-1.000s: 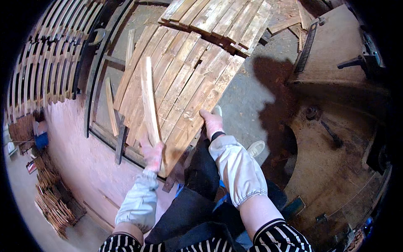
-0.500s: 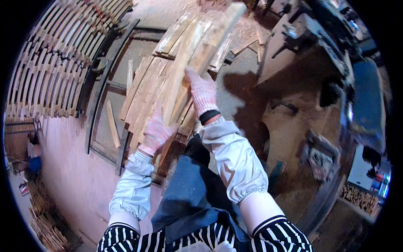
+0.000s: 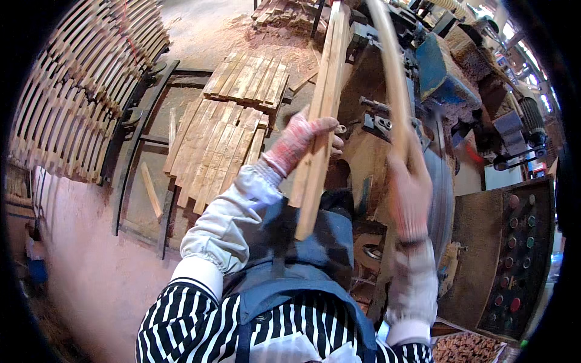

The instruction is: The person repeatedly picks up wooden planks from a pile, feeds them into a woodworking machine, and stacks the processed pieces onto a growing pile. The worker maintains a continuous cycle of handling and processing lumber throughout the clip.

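My left hand, in a stained knit glove, grips several long wooden strips pressed side by side. They slant in front of my apron, their near ends over my lap. To the right, my gloved right hand is blurred by motion and closed on the near part of a single wooden strip. That strip points away from me over the machine. Left of my left hand, cut boards lie in rows on a low dark metal frame.
Tall stacks of spaced wooden strips stand at the left. A control panel with coloured buttons is at my right, with wood chips below it. A loose stick lies by the frame. More wood is piled at the back.
My view has turned right, toward the machine. Both hands have moved right, away from the board stack. The wood is now split between them: several strips in the left, one in the right.
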{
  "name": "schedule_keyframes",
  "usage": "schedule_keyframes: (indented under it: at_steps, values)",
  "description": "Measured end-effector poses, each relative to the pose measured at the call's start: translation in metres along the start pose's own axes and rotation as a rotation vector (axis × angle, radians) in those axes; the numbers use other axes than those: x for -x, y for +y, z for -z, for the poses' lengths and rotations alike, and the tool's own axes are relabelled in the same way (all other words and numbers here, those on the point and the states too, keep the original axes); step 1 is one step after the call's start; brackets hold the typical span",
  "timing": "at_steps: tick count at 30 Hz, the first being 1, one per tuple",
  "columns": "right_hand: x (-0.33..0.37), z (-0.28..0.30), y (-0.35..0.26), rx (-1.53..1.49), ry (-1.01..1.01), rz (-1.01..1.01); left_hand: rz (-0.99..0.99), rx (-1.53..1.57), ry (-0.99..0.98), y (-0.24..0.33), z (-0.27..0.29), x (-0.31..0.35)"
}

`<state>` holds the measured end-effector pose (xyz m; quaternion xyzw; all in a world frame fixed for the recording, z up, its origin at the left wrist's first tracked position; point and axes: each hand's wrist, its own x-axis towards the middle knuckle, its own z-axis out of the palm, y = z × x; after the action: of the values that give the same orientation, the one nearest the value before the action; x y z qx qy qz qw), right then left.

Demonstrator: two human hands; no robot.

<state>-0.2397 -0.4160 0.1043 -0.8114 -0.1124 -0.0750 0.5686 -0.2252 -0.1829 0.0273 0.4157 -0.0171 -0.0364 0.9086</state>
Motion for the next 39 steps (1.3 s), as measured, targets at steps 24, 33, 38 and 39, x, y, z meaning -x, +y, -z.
schedule_keyframes:
  at_steps: [24,33,38,39]
  values:
    - [-0.039,0.131,0.152,0.455,-0.183,0.095,-0.138,0.147,0.339,-0.063,-0.046,-0.041]
    - [0.150,0.139,0.003,0.311,0.012,-0.340,-0.562,-1.411,-0.206,-0.234,-0.167,-0.010]
    - [0.293,0.196,0.026,1.166,0.069,-0.387,-0.294,-0.553,-0.023,-0.178,-0.183,0.012]
    - [0.306,0.196,0.025,1.183,0.091,-0.423,-0.290,-0.603,-0.001,-0.177,-0.168,0.007]
